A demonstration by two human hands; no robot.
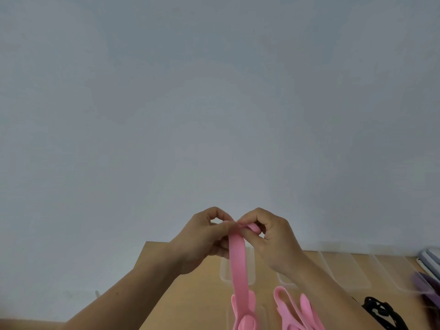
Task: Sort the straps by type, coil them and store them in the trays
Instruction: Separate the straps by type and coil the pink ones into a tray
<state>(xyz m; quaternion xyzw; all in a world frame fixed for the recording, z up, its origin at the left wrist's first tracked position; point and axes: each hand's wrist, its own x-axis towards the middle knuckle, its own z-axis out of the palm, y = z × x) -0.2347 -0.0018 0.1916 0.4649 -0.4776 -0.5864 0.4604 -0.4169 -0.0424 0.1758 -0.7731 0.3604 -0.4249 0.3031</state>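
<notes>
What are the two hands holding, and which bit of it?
Both the left hand and right hand pinch the pink strap at its top end.

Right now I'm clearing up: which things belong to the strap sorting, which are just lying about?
Job: pink strap pinched by left hand and right hand; loose pink straps; black strap; purple straps; clear trays.
Lying about: grey flat items, far right.

Smooth matt pink strap [238,265], clear plastic trays [225,270], wooden table [195,296]
</notes>
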